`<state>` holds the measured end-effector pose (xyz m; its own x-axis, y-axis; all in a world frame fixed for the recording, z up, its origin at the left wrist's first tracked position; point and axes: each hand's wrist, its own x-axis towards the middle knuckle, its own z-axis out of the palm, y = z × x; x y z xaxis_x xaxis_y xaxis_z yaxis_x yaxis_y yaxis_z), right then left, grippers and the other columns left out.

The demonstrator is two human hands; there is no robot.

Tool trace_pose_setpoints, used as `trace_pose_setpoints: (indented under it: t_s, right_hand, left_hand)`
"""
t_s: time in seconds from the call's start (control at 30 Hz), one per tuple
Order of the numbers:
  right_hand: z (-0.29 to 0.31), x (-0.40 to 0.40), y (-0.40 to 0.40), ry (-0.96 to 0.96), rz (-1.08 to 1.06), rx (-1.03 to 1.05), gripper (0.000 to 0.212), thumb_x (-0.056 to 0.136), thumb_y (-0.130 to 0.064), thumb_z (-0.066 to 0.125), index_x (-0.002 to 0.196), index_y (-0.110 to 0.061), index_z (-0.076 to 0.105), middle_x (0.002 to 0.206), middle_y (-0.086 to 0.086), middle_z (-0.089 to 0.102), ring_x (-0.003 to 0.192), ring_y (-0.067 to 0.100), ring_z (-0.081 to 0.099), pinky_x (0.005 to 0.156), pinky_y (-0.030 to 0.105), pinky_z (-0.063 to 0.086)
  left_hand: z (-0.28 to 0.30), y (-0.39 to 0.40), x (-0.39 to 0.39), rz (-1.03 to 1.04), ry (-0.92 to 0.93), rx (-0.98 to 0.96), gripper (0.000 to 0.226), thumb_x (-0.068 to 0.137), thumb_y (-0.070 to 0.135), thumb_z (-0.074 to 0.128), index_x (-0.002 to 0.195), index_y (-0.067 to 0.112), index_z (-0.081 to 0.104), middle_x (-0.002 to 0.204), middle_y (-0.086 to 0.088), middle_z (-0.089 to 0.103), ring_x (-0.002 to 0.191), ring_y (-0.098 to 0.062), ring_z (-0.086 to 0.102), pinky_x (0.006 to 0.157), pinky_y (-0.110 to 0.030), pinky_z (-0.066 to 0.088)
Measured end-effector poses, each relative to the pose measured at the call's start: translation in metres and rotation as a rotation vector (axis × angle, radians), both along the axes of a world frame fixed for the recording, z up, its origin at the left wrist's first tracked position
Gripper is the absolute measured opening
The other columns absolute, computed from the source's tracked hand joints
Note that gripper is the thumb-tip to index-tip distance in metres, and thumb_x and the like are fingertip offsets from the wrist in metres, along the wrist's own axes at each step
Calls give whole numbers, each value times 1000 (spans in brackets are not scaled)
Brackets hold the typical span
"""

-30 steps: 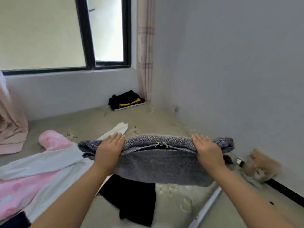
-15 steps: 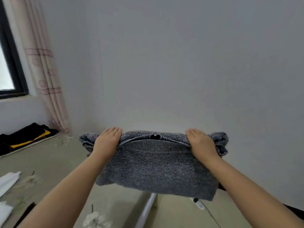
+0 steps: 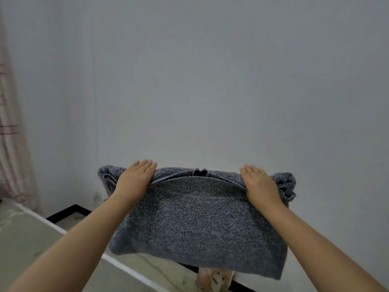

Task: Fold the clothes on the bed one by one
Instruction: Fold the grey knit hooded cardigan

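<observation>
- Obs: grey knit garment (image 3: 195, 224), folded into a thick bundle, held up in the air in front of a plain wall (image 3: 210, 81). Not lying on the bed (image 3: 27, 239) – bed edge shows below, approx 7–8 o'clock from the bundle.
- Left hand (image 3: 134, 182) at approx 10 o'clock on the bundle, right hand (image 3: 260, 185) at approx 2 o'clock; both on the top fold, well apart, one near each end.
- Hand state: fingers of both lie straight over the top fold, palms down on the knit. Thumbs hidden under the cloth, so a pinch from below is likely (judgement, not seen). No curl of the fingers visible.
- Fabric bunches out past each hand at 9 and 3 o'clock – prob. tucked sleeves. Small dark gap at 12 o'clock, mid top edge; can't tell what it is.
- Lower half of the bundle hangs free toward 6 o'clock; bottom edge sags lower on the right side.
- Handling (judgement): soft, thick, coarse knit; moderate weight, not slippery, not fragile. Limp – layers will slide apart if held by one end only.
- Best hold: both ends of the top fold, as now, w/ support under the layers when setting down.
- Curtain (image 3: 12, 123) at 9 o'clock, far left. Small patterned item (image 3: 212, 279) partly hidden below the bundle at 6 o'clock; unclear what.
</observation>
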<state>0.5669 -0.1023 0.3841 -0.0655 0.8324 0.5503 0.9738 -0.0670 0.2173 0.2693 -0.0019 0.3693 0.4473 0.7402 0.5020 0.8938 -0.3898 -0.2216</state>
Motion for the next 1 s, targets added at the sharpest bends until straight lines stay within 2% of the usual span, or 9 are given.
trace_pose_setpoints:
  t_s: [0.13,0.2,0.27,0.4,0.5,0.6,0.7,0.8,1.0]
  right_hand:
    - [13,31,108,-58,-42,59,59,79,19,47,135,6,35,141,28,33,132,37,36,112,44,22]
    - [15,39,155,-68,-11,95,63,45,26,72,106,11,62,109,31,61,98,42,63,85,51,48]
    - [18,48,201,-98,-15,69,68,22,24,79,88,8,70,89,25,70,80,35,69,67,47,54]
    - [21,64,307,-108,54,110,66,36,24,78,99,10,66,101,28,66,90,39,66,77,50,51]
    - [14,68,391,-106,134,33,57,86,13,44,140,3,27,146,26,25,137,35,27,115,40,13]
    - [-2,64,490,-58,294,-2,56,93,6,29,145,-4,12,153,18,11,142,26,11,116,32,0]
    - [-19,45,575,-95,372,7,59,86,12,44,141,2,25,148,24,23,138,32,25,115,38,13]
    - [-38,15,654,-106,523,163,66,35,20,82,99,8,67,101,26,66,92,36,67,78,47,53]
    - [-74,-80,762,-62,799,185,66,25,25,79,88,10,69,89,26,69,79,37,68,65,50,54]
  left_hand:
    - [12,107,33,7,-27,22,61,94,1,32,146,12,1,155,-6,5,143,-16,5,114,-27,-3]
    - [15,151,43,21,-16,19,61,95,1,31,146,12,1,155,-6,4,143,-16,4,114,-27,-3]
    - [16,195,52,29,-25,30,59,95,1,30,146,11,2,155,-7,4,143,-18,5,114,-27,-3]
    - [12,275,62,84,-33,2,62,92,-3,31,146,10,2,154,-9,3,143,-20,4,115,-28,-4]
    - [6,335,56,183,-16,-13,65,92,-2,33,146,10,0,155,-8,2,143,-18,2,114,-28,-5]
    - [-9,400,47,308,-3,-17,63,93,-1,32,146,11,0,155,-8,2,143,-18,3,114,-27,-5]
    - [-24,456,31,428,6,-67,63,92,-2,31,146,11,0,155,-8,2,143,-18,3,114,-27,-4]
    - [-42,501,5,529,10,-96,63,93,0,31,146,12,-1,155,-7,1,143,-18,3,114,-26,-5]
    - [-78,526,-66,768,-92,-178,60,93,1,28,146,14,4,155,-5,5,143,-16,5,113,-24,-5]
